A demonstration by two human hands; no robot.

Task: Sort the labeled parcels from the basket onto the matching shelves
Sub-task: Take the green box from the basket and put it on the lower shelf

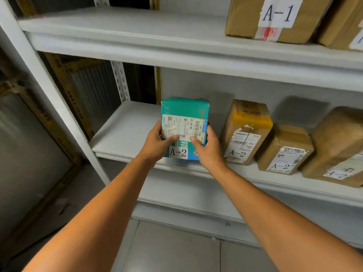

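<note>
A teal parcel (184,114) with a white shipping label and an "A-2" tag stands on the middle shelf (125,130) of a white rack, near its front edge. My left hand (157,142) grips its left side, thumb across the label. My right hand (208,148) grips its right side, thumb on the front face. To its right, three brown cardboard parcels tagged "A-2" sit on the same shelf: one (245,132) upright, a smaller one (284,150), and a larger one (337,146) at the frame edge. The basket is out of view.
The upper shelf (117,32) carries a brown box tagged "A-1" (275,18) and another box (345,22) at the right. A white upright post (49,91) bounds the rack on the left. Grey floor tiles (172,250) lie below.
</note>
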